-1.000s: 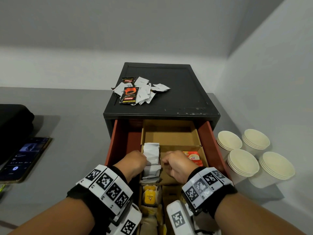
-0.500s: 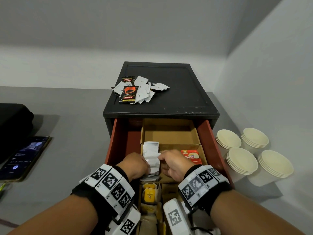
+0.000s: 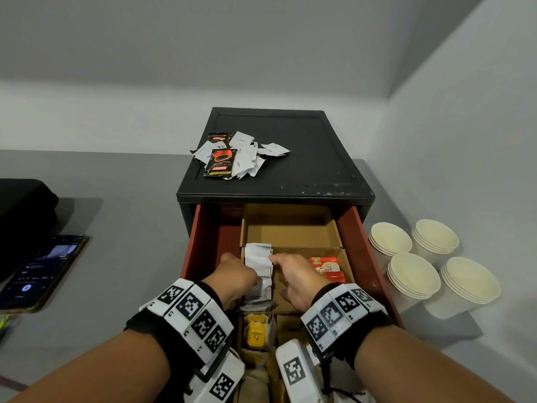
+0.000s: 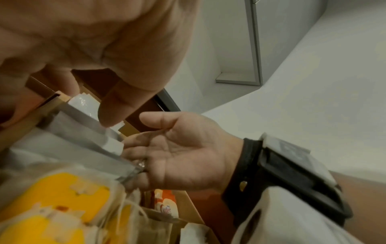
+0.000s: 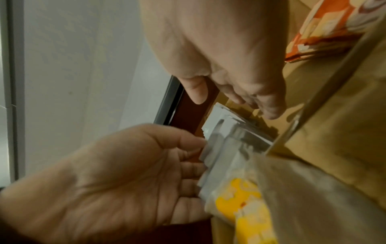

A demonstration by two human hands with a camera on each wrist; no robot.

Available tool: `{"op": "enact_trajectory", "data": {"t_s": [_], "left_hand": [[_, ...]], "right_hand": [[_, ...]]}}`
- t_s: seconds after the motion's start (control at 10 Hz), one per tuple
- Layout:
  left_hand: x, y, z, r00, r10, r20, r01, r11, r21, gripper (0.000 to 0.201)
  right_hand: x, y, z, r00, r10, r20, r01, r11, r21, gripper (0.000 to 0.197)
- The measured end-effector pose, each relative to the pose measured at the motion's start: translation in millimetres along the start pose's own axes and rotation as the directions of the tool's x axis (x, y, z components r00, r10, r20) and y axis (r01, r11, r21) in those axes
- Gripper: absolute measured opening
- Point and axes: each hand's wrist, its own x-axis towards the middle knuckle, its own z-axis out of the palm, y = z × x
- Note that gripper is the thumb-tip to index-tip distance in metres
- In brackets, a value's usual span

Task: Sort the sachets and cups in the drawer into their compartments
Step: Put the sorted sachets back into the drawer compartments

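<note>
A row of white sachets [image 3: 259,267] stands on edge in the left part of a cardboard compartment of the open red drawer [image 3: 203,245]. My left hand [image 3: 236,276] presses flat against the row's left side, its fingers [image 5: 188,165] straight on the sachet edges. Opposite, my right hand [image 3: 290,274] lies open-palmed [image 4: 177,153] against the row's right side. Orange coffee sachets [image 3: 328,269] lie in the same compartment at the right. Yellow tea bags [image 3: 255,334] fill the compartment nearer me. Mixed black and white sachets [image 3: 235,155] lie piled on the cabinet top. Several stacks of paper cups [image 3: 415,274] stand right of the drawer.
The rear cardboard compartment [image 3: 290,228] holds nothing visible. A phone [image 3: 40,271] with a lit screen and a black bag [image 3: 23,210] lie on the grey surface at the left. A wall runs close behind the cups on the right.
Both hands have slid a little forward along the white sachet row. The right hand's fingers have stretched out from a curled pose to lie against the row.
</note>
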Motion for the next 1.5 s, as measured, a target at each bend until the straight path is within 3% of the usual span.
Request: {"op": "enact_trajectory", "data": {"t_s": [0.1, 0.3, 0.4, 0.5, 0.6, 0.9, 1.0, 1.2, 1.3, 1.4, 1.5], "left_hand": [[3, -4, 2, 0.998, -0.045, 0.048, 0.045, 0.999, 0.015, 0.079], [-2, -11, -6, 0.981, -0.017, 0.191, -0.014, 0.987, 0.158, 0.118], [-5, -9, -9, 0.978, -0.001, 0.208, -0.035, 0.985, 0.169, 0.119], [-6, -5, -7, 0.982, 0.009, 0.188, -0.050, 0.975, 0.217, 0.106], [-4, -7, -5, 0.984, 0.093, 0.152, -0.118, 0.979, 0.167, 0.087], [-7, -9, -4, 0.986, 0.118, 0.115, -0.128, 0.988, 0.083, 0.060], [-1, -3, 0, 0.993, 0.012, 0.121, -0.015, 1.000, 0.025, 0.052], [16, -5, 8, 0.983, 0.020, 0.182, -0.006, 0.997, -0.073, 0.049], [14, -6, 10, 0.983, 0.017, 0.184, 0.006, 0.992, -0.127, 0.015], [18, -13, 10, 0.978, 0.050, 0.204, -0.023, 0.991, -0.134, 0.019], [15, -14, 10, 0.974, 0.069, 0.214, -0.018, 0.973, -0.231, 0.037]], "right_hand": [[-7, 1, 9, 0.996, -0.006, 0.084, -0.001, 0.997, 0.080, 0.027], [-10, -3, -7, 0.999, 0.006, 0.052, -0.010, 0.996, 0.089, 0.019], [-17, -5, -9, 0.997, 0.060, 0.037, -0.061, 0.998, 0.026, 0.017], [-20, -4, -3, 0.992, 0.077, 0.095, -0.081, 0.996, 0.039, 0.026], [-24, -4, 0, 0.984, 0.083, 0.157, -0.098, 0.991, 0.091, 0.025], [-33, -11, -1, 0.984, 0.124, 0.127, -0.126, 0.992, 0.007, 0.029], [-33, -16, -3, 0.984, 0.125, 0.126, -0.123, 0.992, -0.027, 0.037], [-28, -13, 1, 0.995, 0.054, 0.083, -0.054, 0.999, -0.005, 0.041], [-27, -8, 6, 0.992, 0.039, 0.122, -0.049, 0.996, 0.074, 0.042], [-30, -11, 0, 0.987, -0.007, 0.160, -0.014, 0.991, 0.136, 0.040], [-33, -12, -4, 0.990, 0.001, 0.144, -0.025, 0.986, 0.163, 0.042]]}}
